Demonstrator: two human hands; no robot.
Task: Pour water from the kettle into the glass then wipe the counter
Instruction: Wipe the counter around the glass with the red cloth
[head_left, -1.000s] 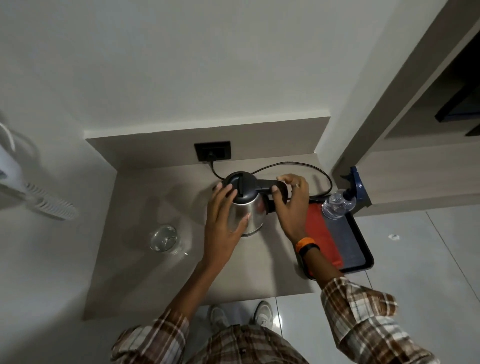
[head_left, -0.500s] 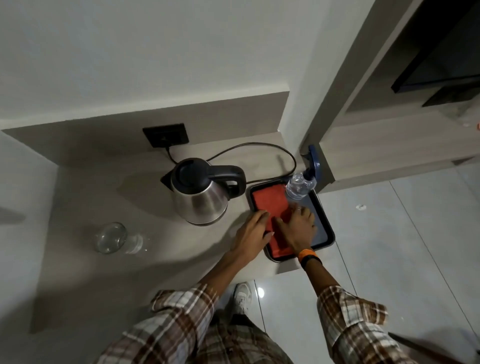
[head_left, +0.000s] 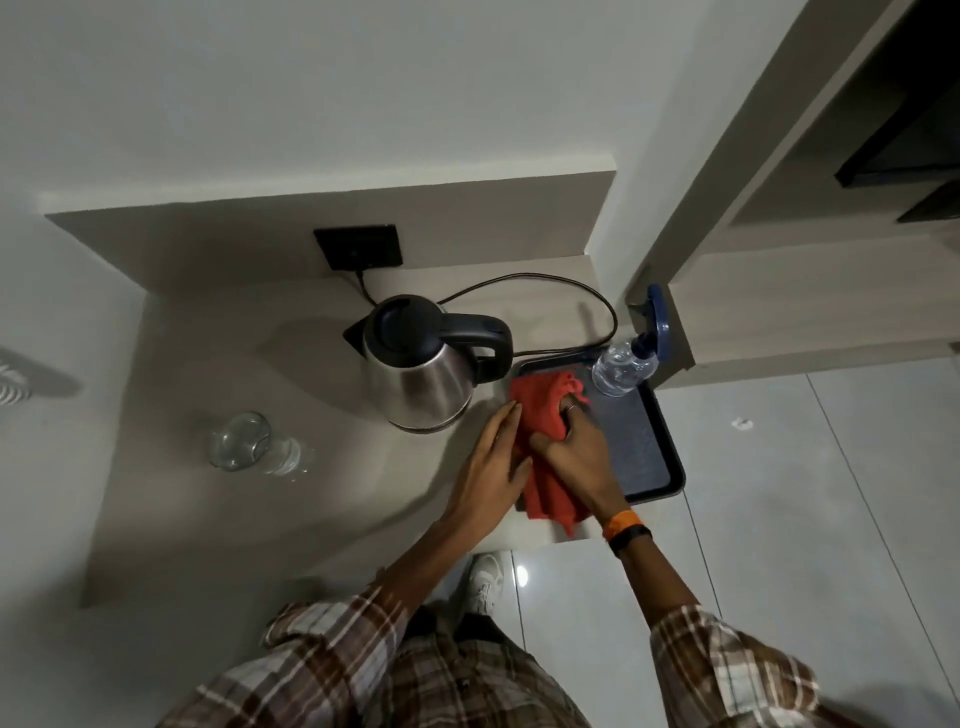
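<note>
A steel kettle (head_left: 421, 371) with a black lid and handle stands upright near the back of the beige counter (head_left: 218, 519). A clear glass (head_left: 244, 441) stands to its left with water in it. A red cloth (head_left: 540, 415) lies bunched across the counter's right edge and the tray's left rim. My right hand (head_left: 574, 457) grips the cloth from above. My left hand (head_left: 491, 470) rests flat beside it, fingers touching the cloth's left edge.
A dark tray (head_left: 649, 452) sits at the counter's right end, with a clear spray bottle (head_left: 623, 366) at its back corner. The kettle's black cord (head_left: 571, 286) loops to a wall socket (head_left: 358, 247). Tiled floor lies beyond the right and front edges.
Both hands left the kettle and went to the tray. The flat red cloth is now bunched up and pulled partly off the tray onto the counter.
</note>
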